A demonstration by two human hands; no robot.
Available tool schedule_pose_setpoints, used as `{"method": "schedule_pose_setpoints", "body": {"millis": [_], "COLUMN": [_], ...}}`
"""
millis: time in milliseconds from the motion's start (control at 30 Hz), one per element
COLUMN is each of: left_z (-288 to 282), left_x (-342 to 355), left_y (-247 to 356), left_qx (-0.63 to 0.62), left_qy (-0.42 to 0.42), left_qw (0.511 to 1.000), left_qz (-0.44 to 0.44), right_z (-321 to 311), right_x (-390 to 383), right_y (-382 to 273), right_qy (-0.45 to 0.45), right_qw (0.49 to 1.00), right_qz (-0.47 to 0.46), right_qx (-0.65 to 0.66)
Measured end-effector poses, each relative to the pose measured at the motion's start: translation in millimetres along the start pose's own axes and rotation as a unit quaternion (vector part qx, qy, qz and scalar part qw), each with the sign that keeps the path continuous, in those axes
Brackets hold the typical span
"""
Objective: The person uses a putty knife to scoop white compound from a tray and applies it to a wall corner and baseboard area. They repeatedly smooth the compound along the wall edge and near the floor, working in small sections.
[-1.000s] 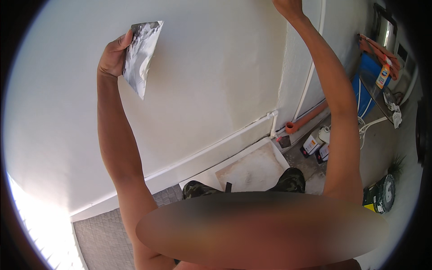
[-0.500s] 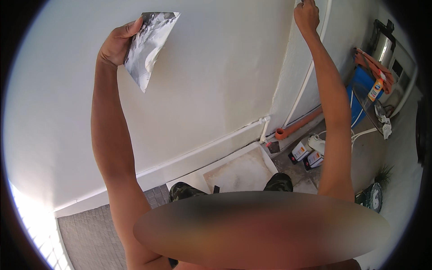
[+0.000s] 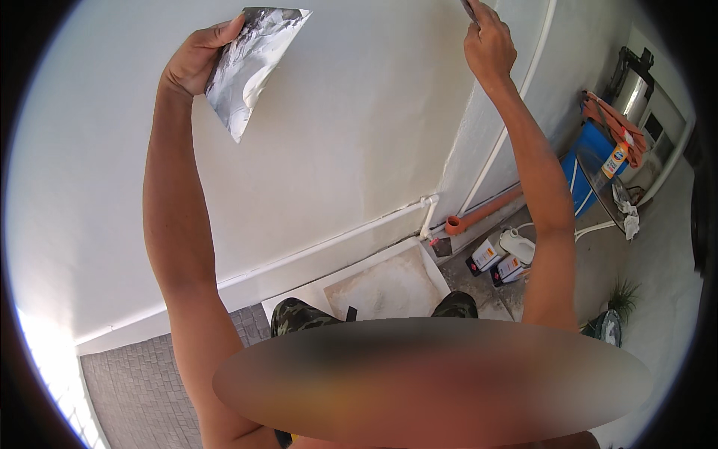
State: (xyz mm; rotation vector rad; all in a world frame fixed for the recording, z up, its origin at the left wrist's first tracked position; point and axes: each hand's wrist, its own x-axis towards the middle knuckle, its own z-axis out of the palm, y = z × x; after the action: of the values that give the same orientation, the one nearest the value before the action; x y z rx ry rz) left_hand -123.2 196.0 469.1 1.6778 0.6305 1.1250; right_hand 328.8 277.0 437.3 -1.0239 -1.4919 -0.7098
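Raised at the upper left, my left hand (image 3: 196, 61) grips the edge of a flat metal plate (image 3: 256, 66), thumb on its face. White putty is smeared over the plate, with a thicker ridge along its right side. My right hand (image 3: 490, 51) is up at the top edge, fingers closed round a slim dark tool (image 3: 470, 9). Only a short piece of that tool shows, so its kind and working end cannot be made out. Behind both hands is a pale wall (image 3: 336, 112) with a darker, damp-looking patch near the corner.
Below my legs lies a white board (image 3: 318, 299) with a dusty panel. White pipes (image 3: 428, 213) and an orange pipe (image 3: 486, 209) run along the wall's foot. Tins (image 3: 486, 254) and a jug (image 3: 516, 243) stand right. Farther right are a glass table (image 3: 598, 179), spray bottle (image 3: 615, 159) and plant (image 3: 622, 299).
My right hand has come down and to the left, bringing part of the dark tool into view. The left hand and plate have risen slightly. The whole view has shifted a little.
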Motion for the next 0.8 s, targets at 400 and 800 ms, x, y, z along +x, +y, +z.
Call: {"method": "schedule_pose_setpoints", "body": {"millis": [400, 800], "left_z": [-34.4, -40.0], "left_x": [3.6, 5.8], "left_y": [-11.2, -12.9], "left_qx": [-0.015, -0.018], "left_qy": [-0.008, 0.025], "left_qw": [1.0, 1.0], "left_qz": [-0.004, 0.003], "right_z": [55.4, 15.1], "right_x": [-29.1, 64.4], "right_y": [30.9, 89.6], "right_qy": [0.035, 0.103], "right_qw": [0.966, 0.985], "right_qz": [-0.256, -0.127], "right_qx": [0.019, -0.048]}}
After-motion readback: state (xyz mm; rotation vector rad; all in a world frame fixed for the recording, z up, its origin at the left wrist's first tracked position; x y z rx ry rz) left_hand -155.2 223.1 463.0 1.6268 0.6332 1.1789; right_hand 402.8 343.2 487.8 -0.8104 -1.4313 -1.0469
